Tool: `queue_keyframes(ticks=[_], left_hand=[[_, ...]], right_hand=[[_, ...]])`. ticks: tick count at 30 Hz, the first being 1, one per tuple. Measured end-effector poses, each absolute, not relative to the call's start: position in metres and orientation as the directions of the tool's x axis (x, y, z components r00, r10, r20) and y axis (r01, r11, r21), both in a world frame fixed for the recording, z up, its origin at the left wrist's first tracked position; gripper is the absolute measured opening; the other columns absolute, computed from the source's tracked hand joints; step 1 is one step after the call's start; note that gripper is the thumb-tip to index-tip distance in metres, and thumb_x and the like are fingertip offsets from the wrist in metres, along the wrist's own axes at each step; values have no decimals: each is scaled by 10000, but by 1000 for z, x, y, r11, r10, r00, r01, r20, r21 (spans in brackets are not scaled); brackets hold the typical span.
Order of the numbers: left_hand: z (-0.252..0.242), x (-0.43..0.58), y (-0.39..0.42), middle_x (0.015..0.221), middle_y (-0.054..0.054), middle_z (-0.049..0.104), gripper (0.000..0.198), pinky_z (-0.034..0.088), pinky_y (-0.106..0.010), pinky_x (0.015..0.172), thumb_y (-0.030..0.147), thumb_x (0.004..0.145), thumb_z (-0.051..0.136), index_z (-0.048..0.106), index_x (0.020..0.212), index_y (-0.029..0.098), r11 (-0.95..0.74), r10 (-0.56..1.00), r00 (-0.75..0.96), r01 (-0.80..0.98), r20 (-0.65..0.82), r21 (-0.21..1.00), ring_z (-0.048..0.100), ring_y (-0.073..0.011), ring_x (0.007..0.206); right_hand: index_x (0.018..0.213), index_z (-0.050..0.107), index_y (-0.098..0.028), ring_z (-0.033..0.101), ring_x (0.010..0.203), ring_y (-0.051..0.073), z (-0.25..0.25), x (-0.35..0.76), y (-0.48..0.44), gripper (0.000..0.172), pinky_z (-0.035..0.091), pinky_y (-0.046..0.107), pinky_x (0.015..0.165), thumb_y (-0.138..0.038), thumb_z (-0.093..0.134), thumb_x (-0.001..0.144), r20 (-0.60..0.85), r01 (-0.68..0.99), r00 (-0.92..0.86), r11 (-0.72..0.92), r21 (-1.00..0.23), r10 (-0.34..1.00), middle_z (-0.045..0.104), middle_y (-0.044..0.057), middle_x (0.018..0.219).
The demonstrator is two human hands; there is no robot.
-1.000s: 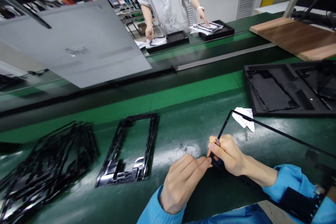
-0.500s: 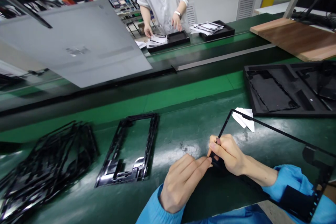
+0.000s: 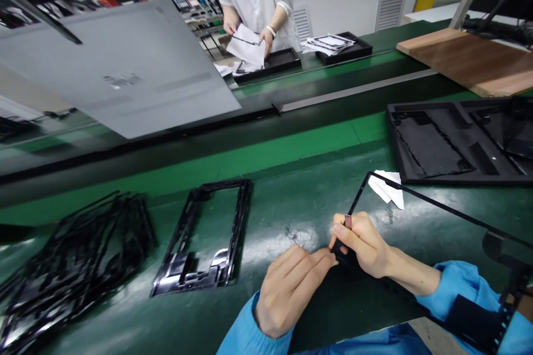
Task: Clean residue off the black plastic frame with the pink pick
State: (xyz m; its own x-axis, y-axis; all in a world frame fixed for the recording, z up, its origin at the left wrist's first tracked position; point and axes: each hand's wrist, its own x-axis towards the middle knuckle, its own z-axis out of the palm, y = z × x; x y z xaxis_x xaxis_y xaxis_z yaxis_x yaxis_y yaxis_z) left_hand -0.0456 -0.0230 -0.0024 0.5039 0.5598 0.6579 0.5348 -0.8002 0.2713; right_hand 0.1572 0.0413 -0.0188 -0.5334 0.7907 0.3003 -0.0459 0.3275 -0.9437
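A thin black rectangular frame (image 3: 447,211) slants across the lower right, its near end reaching over my right forearm. My left hand (image 3: 291,285) is closed at the frame's near-left corner, fingertips pressed together on the edge. Just to the right, my right hand (image 3: 362,244) pinches a small flat reddish-brown tool (image 3: 348,221), whose upper end shows above the thumb. The tool's lower end is hidden by the fingers at that same edge. A crumpled white paper (image 3: 387,187) lies behind the frame's far corner.
Several black frames lie piled (image 3: 83,266) on the left of the green table (image 3: 266,199). A smaller stack of frames (image 3: 241,216) lies nearer the middle. At right sits a black foam tray (image 3: 433,172) holding frames. Across the bench a person (image 3: 266,5) handles white sheets.
Both my hands stay at the frame's corner with only slight movement; the tool's top has shifted up a little. The person across has lifted a white sheet from the tray.
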Motion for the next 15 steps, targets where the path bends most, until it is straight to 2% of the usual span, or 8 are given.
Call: queue_keyframes(ticks=[6,15], left_hand=[[2,-46,-23,1076,-119,799,292,500,-310,674,43,1008,597,673,1285,91,-782,584,513,563,629,267,662,-167,774],[-1,-46,-20,1015,-119,773,239,467,-317,664,29,1017,557,667,1224,76,-791,592,543,532,595,302,605,-172,774]], right_hand=[[740,666,-172,562,557,119,-19,157,41,604,429,253,573,-505,374,1149,297,-56,-535,317,-947,791,569,-4,629],[743,639,-179,545,551,123,-17,157,40,604,402,257,555,-528,358,1148,304,-23,-543,348,-937,783,550,-6,622]])
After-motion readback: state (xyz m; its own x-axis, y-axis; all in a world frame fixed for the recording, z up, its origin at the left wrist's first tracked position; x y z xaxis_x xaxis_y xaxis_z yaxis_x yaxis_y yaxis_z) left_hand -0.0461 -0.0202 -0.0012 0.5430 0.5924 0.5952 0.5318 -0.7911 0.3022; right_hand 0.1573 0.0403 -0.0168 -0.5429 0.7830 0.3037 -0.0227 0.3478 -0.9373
